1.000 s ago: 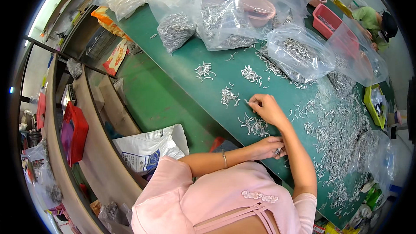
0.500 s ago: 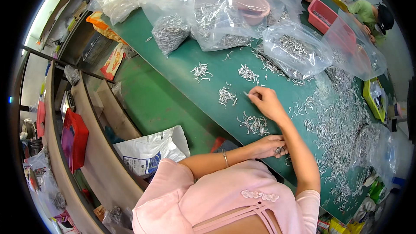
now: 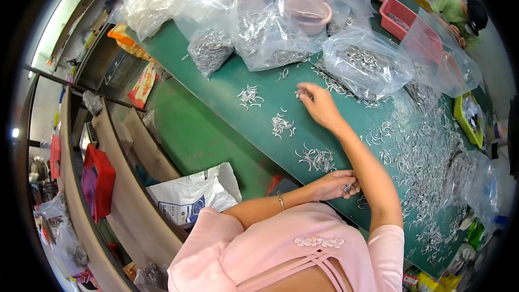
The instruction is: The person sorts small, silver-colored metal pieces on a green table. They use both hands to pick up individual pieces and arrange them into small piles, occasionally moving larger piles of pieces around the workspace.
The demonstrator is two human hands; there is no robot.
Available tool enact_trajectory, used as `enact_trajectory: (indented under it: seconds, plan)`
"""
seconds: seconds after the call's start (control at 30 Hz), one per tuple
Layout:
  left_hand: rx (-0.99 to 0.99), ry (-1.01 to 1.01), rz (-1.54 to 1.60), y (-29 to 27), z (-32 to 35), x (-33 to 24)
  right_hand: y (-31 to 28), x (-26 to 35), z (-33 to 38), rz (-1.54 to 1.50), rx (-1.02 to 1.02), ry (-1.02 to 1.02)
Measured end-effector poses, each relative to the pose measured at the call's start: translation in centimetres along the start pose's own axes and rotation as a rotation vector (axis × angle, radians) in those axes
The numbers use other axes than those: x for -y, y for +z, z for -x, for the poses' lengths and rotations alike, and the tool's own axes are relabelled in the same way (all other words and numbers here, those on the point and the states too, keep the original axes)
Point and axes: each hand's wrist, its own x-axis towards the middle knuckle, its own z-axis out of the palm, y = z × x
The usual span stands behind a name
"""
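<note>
My right hand point(image 3: 320, 105) reaches far out over the green table point(image 3: 227, 103), its fingertips pinched on a small heap of curved silver metal pieces point(image 3: 300, 95). My left hand point(image 3: 336, 184), with a thin bracelet at the wrist, stays close to my body at the table's near edge and is closed around a few of the same metal pieces. Small separate heaps lie between the hands: one point(image 3: 281, 125), another point(image 3: 316, 158), and a third farther left point(image 3: 248, 97). A wide scatter of loose pieces point(image 3: 427, 157) covers the table to the right.
Clear plastic bags full of metal pieces point(image 3: 367, 62) crowd the far side, with a pink bowl point(image 3: 308, 13) and a red tray point(image 3: 397, 19). Another person in green point(image 3: 459, 13) works at the far right. A white sack point(image 3: 192, 194) and a red bag point(image 3: 97, 181) sit below left.
My right hand has stretched farther away across the table, from the middle heaps to a heap near the bags. My left hand has stayed put.
</note>
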Motion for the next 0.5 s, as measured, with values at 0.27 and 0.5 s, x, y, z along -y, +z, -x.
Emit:
enact_trajectory:
  seconds: [0.27,0.5]
  plan:
    - [-0.027,-0.051,-0.017,1.4,0.5,-1.2,-8.5,0.1,16.8,0.608,-0.27,0.181]
    - [-0.101,-0.119,-0.088,2.5,0.8,-2.3,-12.1,-3.6,25.7,0.719,-0.319,0.177]
